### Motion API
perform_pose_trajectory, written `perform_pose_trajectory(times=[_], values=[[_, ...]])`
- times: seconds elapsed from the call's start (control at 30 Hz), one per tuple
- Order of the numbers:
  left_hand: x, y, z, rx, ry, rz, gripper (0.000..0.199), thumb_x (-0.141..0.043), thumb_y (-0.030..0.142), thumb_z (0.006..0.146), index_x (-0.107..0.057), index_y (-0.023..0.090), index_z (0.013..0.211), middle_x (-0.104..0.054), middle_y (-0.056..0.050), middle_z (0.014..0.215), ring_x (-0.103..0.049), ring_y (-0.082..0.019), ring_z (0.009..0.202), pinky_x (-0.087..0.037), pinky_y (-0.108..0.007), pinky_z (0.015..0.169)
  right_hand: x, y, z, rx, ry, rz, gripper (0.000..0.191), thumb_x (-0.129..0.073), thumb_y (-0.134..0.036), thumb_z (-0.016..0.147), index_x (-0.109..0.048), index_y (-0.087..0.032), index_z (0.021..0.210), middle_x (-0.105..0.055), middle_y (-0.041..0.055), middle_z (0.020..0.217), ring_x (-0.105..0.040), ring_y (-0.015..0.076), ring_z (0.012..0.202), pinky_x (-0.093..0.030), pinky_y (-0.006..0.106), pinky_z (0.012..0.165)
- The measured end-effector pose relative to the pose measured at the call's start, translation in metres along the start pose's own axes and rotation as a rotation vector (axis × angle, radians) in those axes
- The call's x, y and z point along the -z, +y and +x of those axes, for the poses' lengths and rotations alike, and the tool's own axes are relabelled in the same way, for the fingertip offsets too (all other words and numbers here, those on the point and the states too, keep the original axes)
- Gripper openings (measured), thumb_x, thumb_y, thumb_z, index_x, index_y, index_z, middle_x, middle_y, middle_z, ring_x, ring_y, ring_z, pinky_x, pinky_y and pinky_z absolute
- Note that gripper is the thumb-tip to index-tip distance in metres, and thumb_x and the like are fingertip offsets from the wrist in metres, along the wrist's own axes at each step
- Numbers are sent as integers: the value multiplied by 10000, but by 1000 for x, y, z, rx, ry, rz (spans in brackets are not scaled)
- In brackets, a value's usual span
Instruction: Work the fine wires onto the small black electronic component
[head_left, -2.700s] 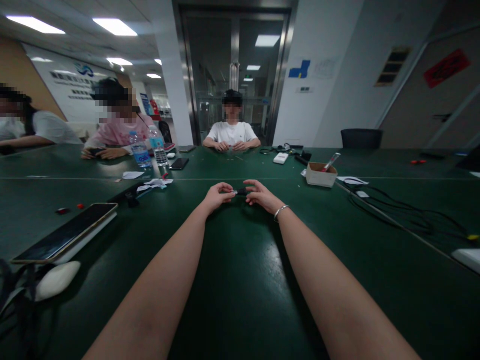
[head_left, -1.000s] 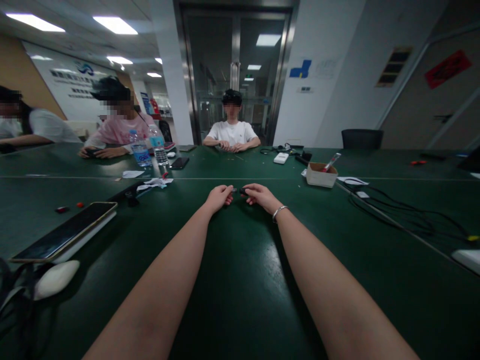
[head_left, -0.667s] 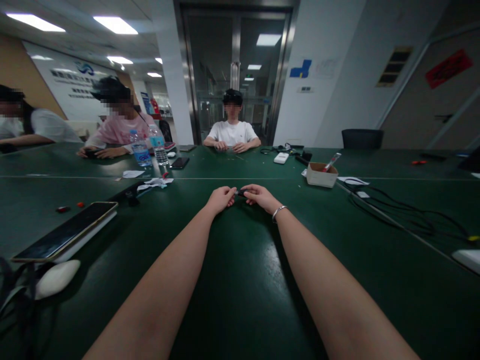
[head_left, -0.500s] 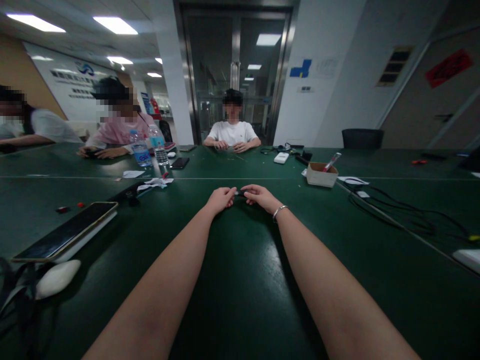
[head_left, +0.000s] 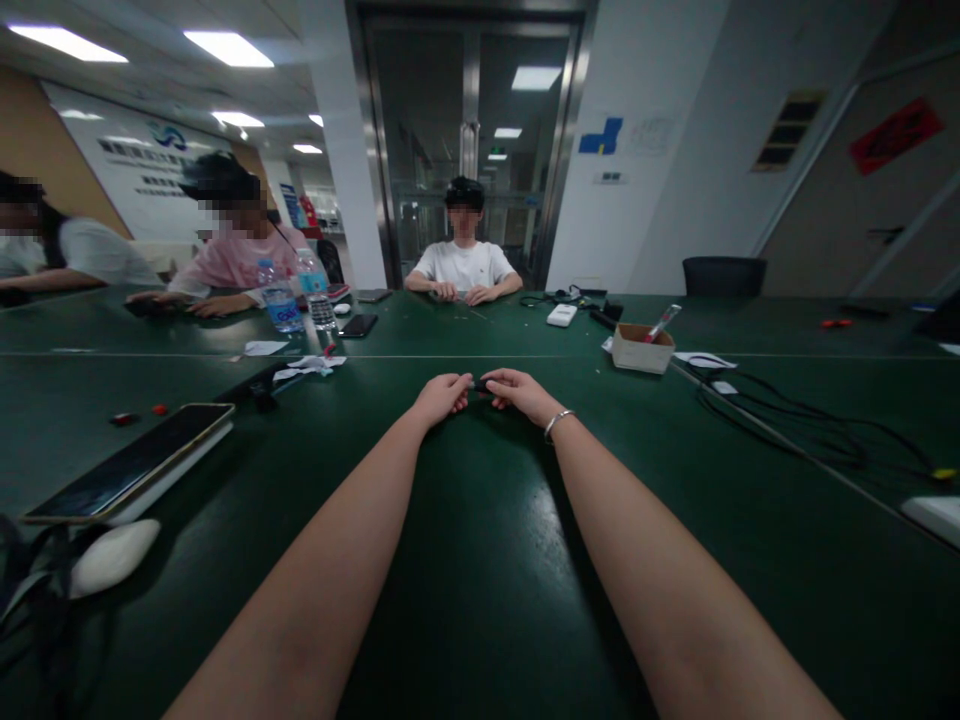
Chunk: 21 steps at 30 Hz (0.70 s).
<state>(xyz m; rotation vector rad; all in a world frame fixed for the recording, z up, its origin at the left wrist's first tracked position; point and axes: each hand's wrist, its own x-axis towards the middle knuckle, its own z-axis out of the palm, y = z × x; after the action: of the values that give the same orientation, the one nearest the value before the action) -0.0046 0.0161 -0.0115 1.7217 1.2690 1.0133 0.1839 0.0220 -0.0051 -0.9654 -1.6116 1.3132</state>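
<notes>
Between my two hands is a small dark object [head_left: 481, 385], pinched from both sides a little above the dark green table [head_left: 480, 560]. My left hand [head_left: 444, 400] is closed, with thumb and fingers on the object's left end. My right hand [head_left: 521, 394], with a silver bracelet at the wrist, grips the right end between thumb and index finger. The fingers hide much of the object, and its exact kind is too small to tell.
A phone on a white box [head_left: 142, 460] and a white rounded thing [head_left: 116, 558] lie left. Bottles [head_left: 279, 298], papers and another phone [head_left: 358, 326] stand or lie beyond. At right are a small box [head_left: 643, 350] and black cables [head_left: 795, 415]. Three people sit around the table.
My hands have barely moved; the right fingers have shifted slightly on the dark object. At the far left, a person's hand with a dark object has moved left.
</notes>
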Motion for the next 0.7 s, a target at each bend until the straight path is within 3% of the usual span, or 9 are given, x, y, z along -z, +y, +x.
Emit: perform_pose_trajectory(times=[0.2, 0.37, 0.5, 0.7], values=[[-1, 1, -2, -34, 21, -132, 264, -681, 341, 738, -544, 160, 874, -562, 10, 669, -545, -97, 588, -402, -192, 497, 0, 1, 2, -31, 30, -1, 97, -576, -192, 882, -634, -115, 872, -682, 40, 688, -549, 49, 488, -463, 131, 482], [-1, 6, -3, 15, 26, -188, 159, -543, 311, 850, -535, 154, 826, -535, 9, 625, -507, -80, 532, -399, -187, 471, 0, 2, 2, -34, 26, 9, 122, -593, -231, 877, -637, -118, 862, -685, 41, 677, -555, 52, 491, -469, 130, 486], [0, 9, -2, 27, 48, -174, 71, -576, 215, 816, -545, 154, 833, -515, 24, 634, -493, -77, 538, -406, -183, 472, 1, 3, 3, -46, 28, 9, 110, -576, -197, 886, -638, -107, 878, -681, 39, 674, -551, 46, 489, -466, 124, 491], [-1, 9, -3, 70, 24, -165, 149, -515, 285, 860, -560, 147, 831, -547, 1, 635, -517, -84, 550, -410, -187, 488, 2, 3, 3, -45, 7, 28, 97, -572, -183, 885, -640, -114, 887, -686, 37, 695, -557, 49, 501, -472, 133, 505]])
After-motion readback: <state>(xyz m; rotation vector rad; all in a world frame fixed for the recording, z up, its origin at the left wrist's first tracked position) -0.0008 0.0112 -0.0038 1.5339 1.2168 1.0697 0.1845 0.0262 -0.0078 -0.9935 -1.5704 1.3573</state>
